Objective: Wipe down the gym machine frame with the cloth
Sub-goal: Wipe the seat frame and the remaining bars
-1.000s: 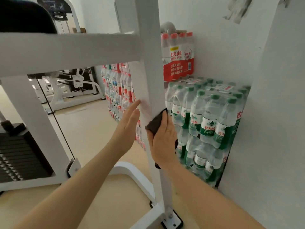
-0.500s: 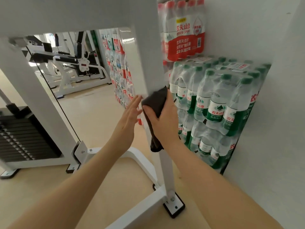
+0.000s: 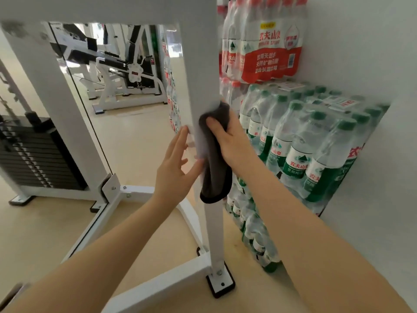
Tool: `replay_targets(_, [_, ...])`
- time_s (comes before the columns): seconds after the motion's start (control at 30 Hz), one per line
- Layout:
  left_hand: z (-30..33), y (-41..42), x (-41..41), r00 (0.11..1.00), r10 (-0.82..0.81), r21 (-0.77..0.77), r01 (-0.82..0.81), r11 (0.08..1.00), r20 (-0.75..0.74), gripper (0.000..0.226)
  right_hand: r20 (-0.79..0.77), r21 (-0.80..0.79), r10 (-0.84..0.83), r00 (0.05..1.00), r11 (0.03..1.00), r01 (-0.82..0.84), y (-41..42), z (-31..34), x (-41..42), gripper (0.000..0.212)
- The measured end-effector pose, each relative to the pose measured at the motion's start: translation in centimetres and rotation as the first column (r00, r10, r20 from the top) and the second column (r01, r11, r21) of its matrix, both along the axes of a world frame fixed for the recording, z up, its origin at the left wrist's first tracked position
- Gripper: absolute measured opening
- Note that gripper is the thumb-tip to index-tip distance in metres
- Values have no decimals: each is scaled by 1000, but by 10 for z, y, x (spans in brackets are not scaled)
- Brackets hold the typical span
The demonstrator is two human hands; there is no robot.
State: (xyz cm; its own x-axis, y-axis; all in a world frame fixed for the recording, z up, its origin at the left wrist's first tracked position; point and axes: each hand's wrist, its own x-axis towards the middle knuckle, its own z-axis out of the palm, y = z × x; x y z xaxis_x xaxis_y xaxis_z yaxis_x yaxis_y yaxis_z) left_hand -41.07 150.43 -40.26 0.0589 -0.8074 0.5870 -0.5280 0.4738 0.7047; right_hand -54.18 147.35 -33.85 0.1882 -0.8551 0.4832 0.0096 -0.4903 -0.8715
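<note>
Gym room with a tan floor [image 3: 140,141], a white wall [image 3: 361,53] on the right, and a big mirror [image 3: 117,71] behind the machine.

White frame post [image 3: 200,64] close in front, standing straight up, long way running top to bottom, bolted to a black foot plate [image 3: 222,284] on the floor. One post here, one cross bar on top, one low bar along the floor.

One dark gray cloth [image 3: 214,154], wrapped on the right side of the post, about halfway up. Bottom end of cloth hanging loose, with a black edge.

Right hand [image 3: 232,141] holding the cloth against the post, fingers [image 3: 213,124] curled over it, thumb in front. Left hand [image 3: 176,163] flat and spread out, holding nothing, fingertips touching the left side of the post just beside the cloth. Two hands, two bare arms.

Right hand nearer to the job: cloth already on the post. Lots of post showing below the cloth, down to the foot plate, and more above. Best guess for what comes next: sliding the cloth up or down along the post, following its long way.

Stack of black weights [image 3: 33,154] at the left. Packs of water bottles [image 3: 304,143] piled by the wall, green caps below, red caps on top. Too many bottles to count well.
</note>
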Motion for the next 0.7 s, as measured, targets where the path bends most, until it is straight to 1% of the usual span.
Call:
replay_targets(0.07, [-2, -1, -3, 999, 41, -23, -41, 999, 26, 73, 31, -23, 6, 1000, 1000, -5, -5, 9, -1, 43])
replay_targets(0.1, [-3, 0, -5, 999, 48, -20, -47, 999, 19, 74, 42, -46, -3, 999, 999, 5, -7, 13, 0, 48])
replay_targets(0.17, [-2, 1, -7, 999, 42, -2, -42, 999, -18, 73, 59, -130, -26, 998, 991, 34, -10, 18, 6, 42])
replay_targets(0.2, [-1, 2, -8, 999, 38, 2, -38, 999, -35, 73, 43, -193, -61, 997, 979, 68, -11, 16, 8, 41])
replay_targets(0.27, [0, 4, -10, 997, 36, 6, -36, 999, -63, 75, -28, -260, -99, 995, 962, 88, -16, -4, 7, 47])
replay_targets(0.3, [0, 5, -13, 995, 39, 8, -38, 999, -87, 75, -81, -227, -60, 995, 973, 40, -18, -23, 1, 49])
replay_targets(0.33, [0, 6, -15, 993, 42, 10, -41, 999, -110, 74, -132, -141, 20, 991, 989, -38, -20, -44, -6, 49])
replay_targets(0.4, [-2, 7, -20, 989, 54, 11, -53, 999, -137, 72, -214, 55, 180, 960, 984, -172, -19, -90, -23, 47])
replay_targets(0.43, [-3, 7, -21, 986, 59, 11, -58, 998, -153, 72, -239, 120, 218, 946, 974, -194, -18, -108, -28, 46])
replay_targets(0.47, [-5, 6, -23, 983, 62, 8, -62, 998, -170, 71, -246, 149, 228, 942, 969, -196, -17, -120, -30, 47])
replay_targets(0.5, [-7, 6, -23, 981, 65, 2, -66, 998, -184, 69, -241, 142, 222, 945, 971, -192, -16, -125, -31, 50])
replay_targets(0.53, [-9, 5, -24, 979, 72, -3, -74, 997, -192, 67, -221, 116, 222, 950, 973, -200, -17, -122, -30, 54])
replay_targets(0.6, [-12, 4, -25, 979, 89, -5, -91, 996, -182, 64, -142, 11, 229, 963, 973, -230, -17, -101, -23, 61])
replay_targets(0.63, [-13, 3, -25, 981, 90, -9, -92, 996, -169, 63, -99, -92, 211, 972, 971, -220, -19, -89, -20, 62])
replay_targets(0.7, [-13, 1, -24, 988, 68, -23, -72, 997, -140, 61, -45, -345, 96, 994, 932, -105, -23, -70, -12, 59])
